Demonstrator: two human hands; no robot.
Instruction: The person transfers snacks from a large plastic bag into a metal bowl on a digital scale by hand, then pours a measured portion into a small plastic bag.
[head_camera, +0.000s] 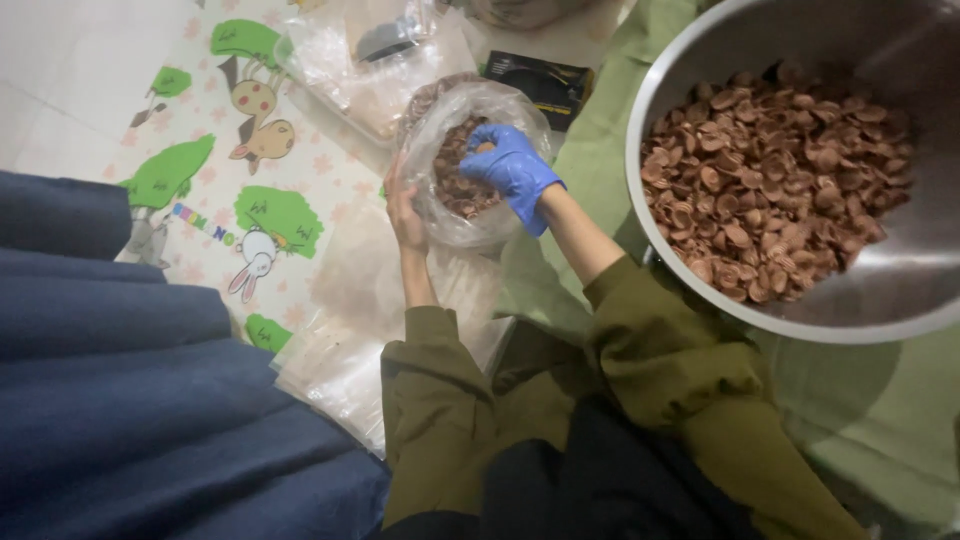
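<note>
Gripping rim of clear plastic bag (478, 225), bare left hand (403, 212) keeps mouth open; gloved right hand (510, 168) inside, pinching brown nut shell pieces (455, 175). Bag on floor mat (250, 150), w/ steel bowl (900, 300) near right.

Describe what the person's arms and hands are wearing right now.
Both arms wear loose olive-green sleeves, pushed up the forearms. The right hand wears a blue disposable glove that ends at the wrist. The left hand is ungloved. No watch or jewellery shows.
</note>
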